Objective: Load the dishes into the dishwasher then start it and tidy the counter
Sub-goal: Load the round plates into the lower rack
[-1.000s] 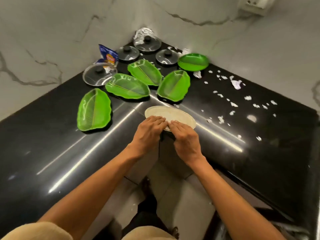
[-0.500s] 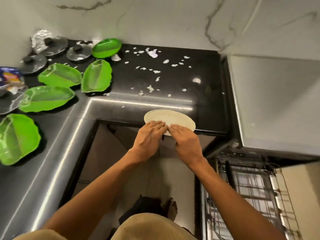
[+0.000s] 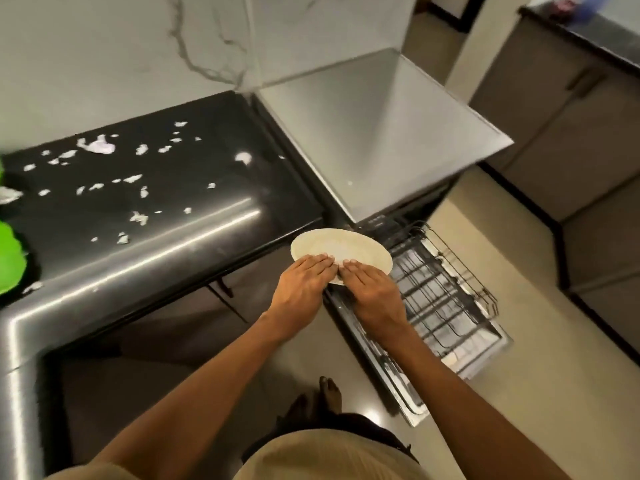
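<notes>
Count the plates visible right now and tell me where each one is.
2: a cream plate held by both hands above the dishwasher rack, and a green plate cut off at the left edge. Others may lie out of view.

Bare forearms, beige top, dark trousers

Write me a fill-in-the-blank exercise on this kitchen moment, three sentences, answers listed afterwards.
1. The left hand and the right hand together hold a round cream ____.
2. The pulled-out wire dishwasher rack holds ____ dishes.
3. White paper scraps lie scattered on the glossy ____ counter.

Missing words: plate; no; black
</notes>
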{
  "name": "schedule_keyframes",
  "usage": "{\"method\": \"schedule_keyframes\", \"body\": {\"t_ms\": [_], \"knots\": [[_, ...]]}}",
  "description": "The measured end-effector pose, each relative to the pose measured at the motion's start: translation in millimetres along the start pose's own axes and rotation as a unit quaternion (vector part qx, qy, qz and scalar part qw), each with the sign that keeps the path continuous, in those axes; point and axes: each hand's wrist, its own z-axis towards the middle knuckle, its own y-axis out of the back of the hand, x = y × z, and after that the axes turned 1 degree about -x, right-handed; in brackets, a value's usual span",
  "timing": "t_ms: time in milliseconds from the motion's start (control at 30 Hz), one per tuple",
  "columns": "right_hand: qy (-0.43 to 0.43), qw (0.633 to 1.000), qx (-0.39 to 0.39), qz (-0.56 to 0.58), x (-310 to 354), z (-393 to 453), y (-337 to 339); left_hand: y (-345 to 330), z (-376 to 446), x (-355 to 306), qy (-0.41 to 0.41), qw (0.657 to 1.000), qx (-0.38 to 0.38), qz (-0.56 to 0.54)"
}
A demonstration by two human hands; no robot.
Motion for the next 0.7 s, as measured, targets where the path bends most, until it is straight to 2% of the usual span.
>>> {"method": "schedule_keyframes", "body": {"t_ms": [233,400,600,700], "knots": [[-0.123,0.991,0.042,-0.043,-32,-66,32,-39,29,-59,-0.099,0.992,0.053,-0.055],[-0.188,0.979,0.069,-0.042,-52,-98,43,-76,46,-84,-0.119,0.979,0.15,-0.076],[-0.248,0.96,0.124,-0.023,-100,-113,38,-115,83,-105,-0.115,0.967,0.212,-0.08],[-0.248,0.953,0.177,0.007,-130,-115,39,-137,104,-113,-0.099,0.964,0.238,-0.068]]}}
